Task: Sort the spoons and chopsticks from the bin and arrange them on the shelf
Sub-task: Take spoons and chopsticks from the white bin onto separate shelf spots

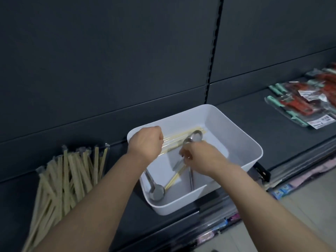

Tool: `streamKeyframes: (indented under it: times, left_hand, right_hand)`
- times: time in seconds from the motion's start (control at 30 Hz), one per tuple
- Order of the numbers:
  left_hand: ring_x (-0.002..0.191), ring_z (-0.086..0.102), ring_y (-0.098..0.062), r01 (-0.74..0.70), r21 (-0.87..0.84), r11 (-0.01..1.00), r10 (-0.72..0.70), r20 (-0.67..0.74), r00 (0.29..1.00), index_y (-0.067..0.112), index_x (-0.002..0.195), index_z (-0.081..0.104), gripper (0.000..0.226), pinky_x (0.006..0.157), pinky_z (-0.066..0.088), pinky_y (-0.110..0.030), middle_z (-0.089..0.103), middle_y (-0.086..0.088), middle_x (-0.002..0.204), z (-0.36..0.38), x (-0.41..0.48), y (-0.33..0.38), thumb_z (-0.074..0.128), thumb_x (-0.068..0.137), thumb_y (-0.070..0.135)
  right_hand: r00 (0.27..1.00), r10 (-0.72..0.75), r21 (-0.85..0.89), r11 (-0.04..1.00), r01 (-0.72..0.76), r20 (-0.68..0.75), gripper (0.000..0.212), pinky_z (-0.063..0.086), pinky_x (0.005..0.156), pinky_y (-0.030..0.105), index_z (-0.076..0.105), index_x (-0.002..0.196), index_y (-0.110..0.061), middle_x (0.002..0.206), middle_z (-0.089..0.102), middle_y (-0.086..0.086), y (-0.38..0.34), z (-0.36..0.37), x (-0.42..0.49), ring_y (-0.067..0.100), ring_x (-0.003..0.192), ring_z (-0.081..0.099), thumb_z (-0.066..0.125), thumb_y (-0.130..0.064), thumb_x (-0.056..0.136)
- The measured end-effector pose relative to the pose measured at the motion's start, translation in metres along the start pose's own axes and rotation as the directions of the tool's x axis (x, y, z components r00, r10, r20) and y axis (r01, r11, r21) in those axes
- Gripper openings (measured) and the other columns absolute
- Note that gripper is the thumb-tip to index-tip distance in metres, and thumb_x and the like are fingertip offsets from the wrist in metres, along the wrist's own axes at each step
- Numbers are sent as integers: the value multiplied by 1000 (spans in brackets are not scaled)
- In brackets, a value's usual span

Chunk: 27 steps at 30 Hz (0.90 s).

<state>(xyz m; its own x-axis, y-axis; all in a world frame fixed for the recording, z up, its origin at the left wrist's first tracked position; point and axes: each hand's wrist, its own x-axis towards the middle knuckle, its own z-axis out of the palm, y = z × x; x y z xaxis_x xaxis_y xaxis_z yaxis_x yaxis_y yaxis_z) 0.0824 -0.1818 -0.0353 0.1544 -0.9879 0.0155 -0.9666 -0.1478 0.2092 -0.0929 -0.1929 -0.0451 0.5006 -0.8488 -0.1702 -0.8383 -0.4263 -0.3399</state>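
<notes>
Our left grip (145,142) curls round pale chopsticks (177,136) in the white bin (241,135), and our right grip (198,157) pinches a steel spoon (195,136) just beside them. A second spoon (156,192) lies in the bin's near corner. A heap of chopsticks (72,171) lies on the dark shelf (245,113) at left.

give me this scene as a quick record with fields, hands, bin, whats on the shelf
left hand: grips a bundle of chopsticks inside the bin
right hand: holds a metal spoon by its handle, over the bin
bin: white, on the dark shelf
also in bin: second spoon at the near left corner, loose chopsticks beside it
shelf, left of bin: pile of wrapped chopsticks
shelf, right of bin: red and teal packaged goods
</notes>
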Motion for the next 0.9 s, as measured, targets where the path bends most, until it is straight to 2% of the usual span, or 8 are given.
streamKeyframes:
  times: [0.1, 0.2, 0.37, 0.47, 0.57, 0.7, 0.8, 0.9]
  left_hand:
    - [96, 56, -20, -13, -45, 999, 6, -137, 991, 19, 99, 63, 16, 78, 46, -33, 65, 5, 99, -2, -14, -14, 51, 91, 14]
    - [102, 58, -20, 42, -201, 979, -88, -223, 971, 15, 104, 64, 16, 84, 46, -33, 66, 1, 104, -2, -30, -22, 58, 90, 13]
    - [108, 57, -12, 125, -176, 976, -154, -159, 975, 20, 113, 61, 20, 84, 43, -27, 64, 7, 115, -1, -41, -17, 54, 95, 17]
    - [108, 56, -13, 159, -135, 978, -178, -144, 973, 21, 113, 61, 20, 85, 44, -27, 64, 7, 116, -1, -40, -11, 52, 95, 18]
    - [108, 56, -15, 178, -107, 978, -191, -118, 975, 21, 112, 61, 20, 87, 46, -31, 64, 6, 115, 0, -38, -2, 51, 95, 18]
    - [104, 57, -15, 208, -85, 974, -214, -68, 974, 22, 111, 62, 20, 84, 49, -33, 65, 5, 113, 5, -32, 12, 51, 95, 17]
    - [106, 57, -16, 194, -32, 981, -192, 42, 980, 23, 114, 62, 25, 85, 49, -32, 63, 3, 116, 12, -26, 23, 51, 95, 13]
    - [112, 56, -20, 207, 58, 977, -215, 188, 958, 24, 120, 60, 32, 90, 48, -31, 58, -2, 125, 21, -19, 32, 56, 91, 10]
  right_hand:
    - [970, -191, -5, 981, 194, 150, 29, 43, 84, 27, 65, 115, -27, 98, 63, -8, -29, 13, 15, 16, 100, 57, 58, -17, 89]
    - [889, -358, 53, 932, 358, 285, 30, 43, 77, 25, 69, 109, -29, 89, 55, -13, -53, 23, 23, 11, 86, 52, 54, -11, 90]
    - [805, -371, -123, 873, 473, 463, 43, 36, 83, 28, 59, 125, -29, 124, 51, 1, -55, 24, 29, 26, 114, 52, 47, -5, 91]
    - [841, -321, -205, 874, 440, 435, 40, 34, 95, 34, 58, 124, -29, 121, 53, 2, -36, 13, 34, 27, 116, 49, 57, -9, 89]
    - [865, -306, -143, 911, 388, 398, 44, 39, 79, 26, 62, 115, -32, 114, 57, -3, -12, 2, 41, 22, 113, 51, 50, -1, 87]
    - [920, -359, -82, 924, 374, 159, 42, 44, 76, 26, 64, 103, -37, 93, 56, -15, 13, -14, 49, 12, 98, 57, 52, -3, 82]
    - [967, -252, -160, 954, 252, 23, 26, 42, 72, 25, 62, 90, -35, 96, 61, -12, 36, -30, 53, 18, 96, 59, 52, -13, 82]
    - [994, -104, -266, 958, 111, 37, 17, 47, 76, 26, 67, 93, -27, 105, 66, -4, 55, -29, 54, 23, 98, 62, 54, -22, 83]
